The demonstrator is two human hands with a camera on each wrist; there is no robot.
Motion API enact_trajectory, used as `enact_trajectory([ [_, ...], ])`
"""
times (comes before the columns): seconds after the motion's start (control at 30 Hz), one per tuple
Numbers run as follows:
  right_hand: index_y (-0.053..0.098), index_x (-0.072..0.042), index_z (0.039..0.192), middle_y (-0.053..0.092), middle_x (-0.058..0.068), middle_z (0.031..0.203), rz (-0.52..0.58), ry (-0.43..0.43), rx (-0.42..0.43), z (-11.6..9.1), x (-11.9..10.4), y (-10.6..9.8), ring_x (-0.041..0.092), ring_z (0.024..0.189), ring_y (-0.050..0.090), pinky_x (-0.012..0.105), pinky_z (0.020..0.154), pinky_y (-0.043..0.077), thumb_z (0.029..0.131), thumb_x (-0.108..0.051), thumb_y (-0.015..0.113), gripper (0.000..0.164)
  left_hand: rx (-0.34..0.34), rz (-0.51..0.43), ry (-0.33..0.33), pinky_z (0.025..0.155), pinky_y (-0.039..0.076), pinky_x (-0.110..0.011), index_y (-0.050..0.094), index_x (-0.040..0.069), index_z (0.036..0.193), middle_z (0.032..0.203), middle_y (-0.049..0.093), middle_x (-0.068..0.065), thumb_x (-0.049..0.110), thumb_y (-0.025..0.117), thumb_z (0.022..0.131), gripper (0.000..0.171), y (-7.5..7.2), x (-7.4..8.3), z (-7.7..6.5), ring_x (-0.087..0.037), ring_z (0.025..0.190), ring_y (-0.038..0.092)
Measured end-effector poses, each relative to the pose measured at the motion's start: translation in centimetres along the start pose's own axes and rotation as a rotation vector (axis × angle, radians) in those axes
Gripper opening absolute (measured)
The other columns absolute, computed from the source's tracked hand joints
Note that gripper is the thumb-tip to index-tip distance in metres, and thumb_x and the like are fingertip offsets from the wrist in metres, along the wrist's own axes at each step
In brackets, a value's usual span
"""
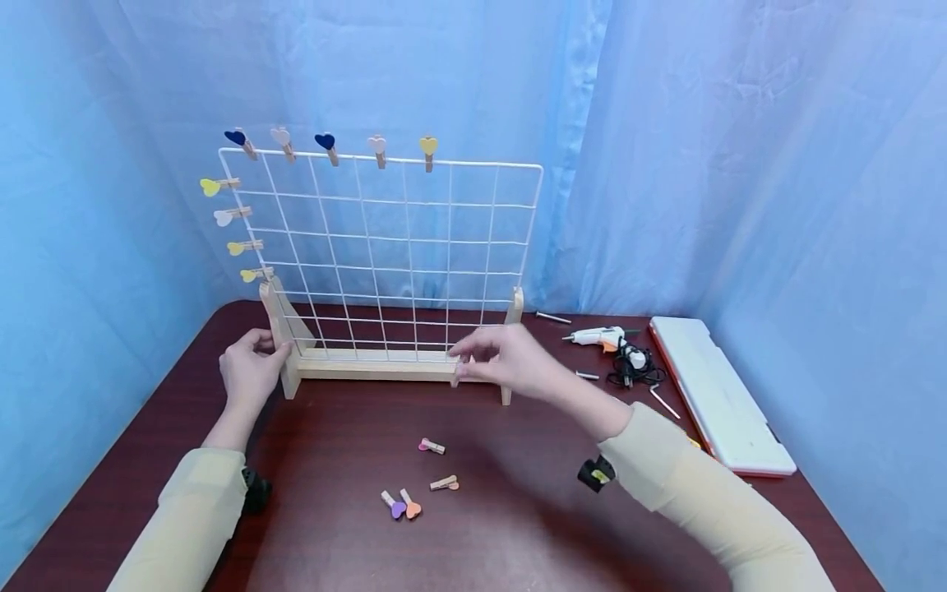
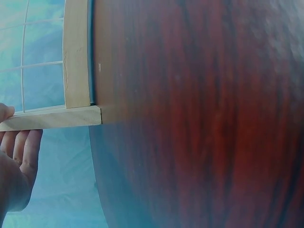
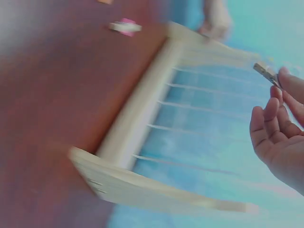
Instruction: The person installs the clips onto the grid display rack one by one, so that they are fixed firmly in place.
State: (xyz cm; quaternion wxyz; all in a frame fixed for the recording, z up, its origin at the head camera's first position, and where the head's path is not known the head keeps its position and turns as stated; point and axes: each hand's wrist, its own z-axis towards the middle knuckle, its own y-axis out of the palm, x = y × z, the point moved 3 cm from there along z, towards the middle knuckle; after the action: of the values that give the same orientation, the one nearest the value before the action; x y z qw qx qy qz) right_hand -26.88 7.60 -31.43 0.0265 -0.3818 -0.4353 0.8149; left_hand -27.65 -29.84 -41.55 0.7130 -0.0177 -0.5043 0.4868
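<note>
A white wire grid stands upright in a pale wooden base. My left hand grips the base's left leg, thumb on one side and fingers on the other in the left wrist view. My right hand pinches a small wooden clothespin between thumb and fingertips, in front of the grid's lower right part. Heart-topped clothespins line the grid's upper edge, including a yellow one, and its left edge, including a white one. My fingers hide the held clothespin's far end.
Several loose heart clothespins lie on the dark wood table before the base: pink, purple, and two with orange hearts. At the right are a glue gun, its black cord, a hex key, screws and a white case.
</note>
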Motion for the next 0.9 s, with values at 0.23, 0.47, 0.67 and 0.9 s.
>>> enact_trajectory([
  [0.23, 0.069, -0.017, 0.09, 0.067, -0.006, 0.081, 0.059, -0.022, 0.152, 2.6, -4.0, -7.0, 0.009, 0.066, 0.059, 0.024, 0.06, 0.048, 0.078, -0.023, 0.068, 0.014, 0.015, 0.013, -0.001, 0.075, 0.04, -0.037, 0.065, 0.005, 0.087, 0.081, 0.067, -0.014, 0.022, 0.07, 0.074, 0.022, -0.1, -0.2, -0.1, 0.001, 0.056, 0.052],
  [0.47, 0.066, -0.001, 0.097, 0.067, 0.005, 0.09, 0.126, 0.006, 0.325, 4.4, -9.3, -13.2, 0.015, 0.071, 0.064, 0.024, 0.072, 0.049, 0.082, -0.013, 0.063, 0.02, -0.003, 0.0, -0.007, 0.076, 0.039, -0.038, 0.065, 0.004, 0.086, 0.081, 0.067, -0.014, 0.022, 0.069, 0.075, 0.022, 0.1, -0.1, 0.0, 0.017, 0.053, 0.038],
  [0.67, 0.067, -0.001, 0.096, 0.065, 0.003, 0.083, 0.049, -0.033, 0.455, 6.2, -11.2, -15.6, 0.017, 0.067, 0.055, 0.023, 0.059, 0.04, 0.082, -0.015, 0.063, 0.02, -0.017, 0.005, -0.017, 0.079, 0.039, -0.038, 0.064, 0.004, 0.089, 0.082, 0.067, -0.013, 0.023, 0.068, 0.076, 0.024, 0.3, -0.3, 0.0, 0.02, 0.053, 0.035],
  [0.9, 0.069, -0.01, 0.095, 0.066, 0.003, 0.089, -0.17, -0.017, 0.454, 9.7, -9.1, -16.8, 0.014, 0.064, 0.05, 0.022, 0.058, 0.038, 0.083, -0.023, 0.061, 0.019, -0.021, 0.007, -0.02, 0.079, 0.038, -0.039, 0.064, 0.004, 0.089, 0.082, 0.067, -0.013, 0.023, 0.068, 0.076, 0.023, 0.1, 0.0, -0.1, 0.018, 0.053, 0.035],
])
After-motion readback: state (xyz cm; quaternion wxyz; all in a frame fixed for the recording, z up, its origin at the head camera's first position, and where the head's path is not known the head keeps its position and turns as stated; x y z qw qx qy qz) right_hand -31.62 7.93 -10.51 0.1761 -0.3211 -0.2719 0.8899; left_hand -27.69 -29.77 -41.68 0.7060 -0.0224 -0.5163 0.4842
